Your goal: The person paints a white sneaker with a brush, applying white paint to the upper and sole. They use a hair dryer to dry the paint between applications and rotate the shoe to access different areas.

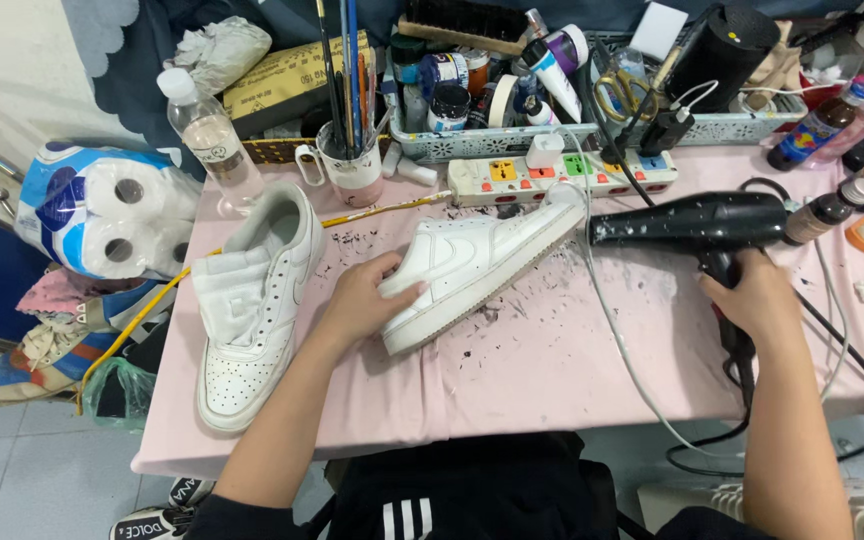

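Observation:
My left hand [364, 296] grips a white sneaker [482, 262] by its heel end and holds it tilted on its side over the pink table cloth [552, 370]. My right hand [752, 295] is closed on the handle of a black hair dryer [692, 222], whose nozzle points left at the sneaker's toe, a short gap away. A second white sneaker [252, 310] lies flat on the cloth to the left of my left hand, toe toward me.
A white power strip [552, 175] and a basket of paint jars and tubes [512, 90] line the back. A mug of brushes [352, 165], a plastic bottle [214, 140], toilet-paper rolls [112, 210], cables at right and dark flecks on the cloth.

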